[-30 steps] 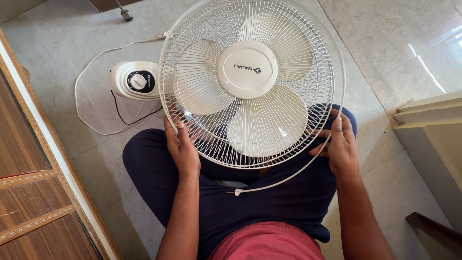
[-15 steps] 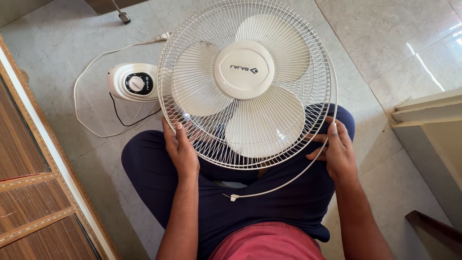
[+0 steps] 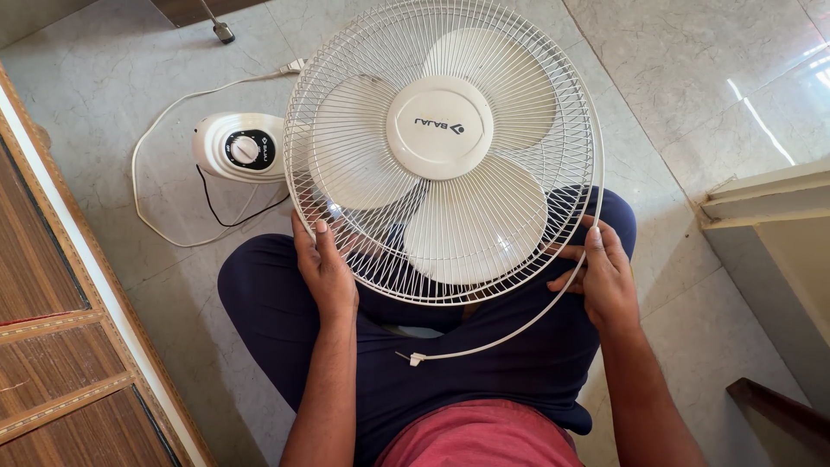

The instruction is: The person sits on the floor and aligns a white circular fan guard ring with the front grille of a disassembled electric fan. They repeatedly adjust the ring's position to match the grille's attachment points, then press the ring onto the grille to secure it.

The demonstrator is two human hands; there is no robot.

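Fan guard (image 3: 441, 147), a white wire cage over three pale blades, lay tilted across my lap above the tiled floor (image 3: 692, 78). My left hand (image 3: 324, 268) was closed on its lower left edge. My right hand (image 3: 601, 277) pinched the loosened plastic rim ring (image 3: 519, 333), which hung free below the cage. I judged the cage light but springy, its thin wires easily bent; the outer rim offered the firmest hold. The control base (image 3: 242, 149) sat beside it.

We sit on a pale marble floor (image 3: 692, 78); directly on it lie the white fan base (image 3: 238, 149) with its dial, and a white cord (image 3: 151, 164) looping around it.
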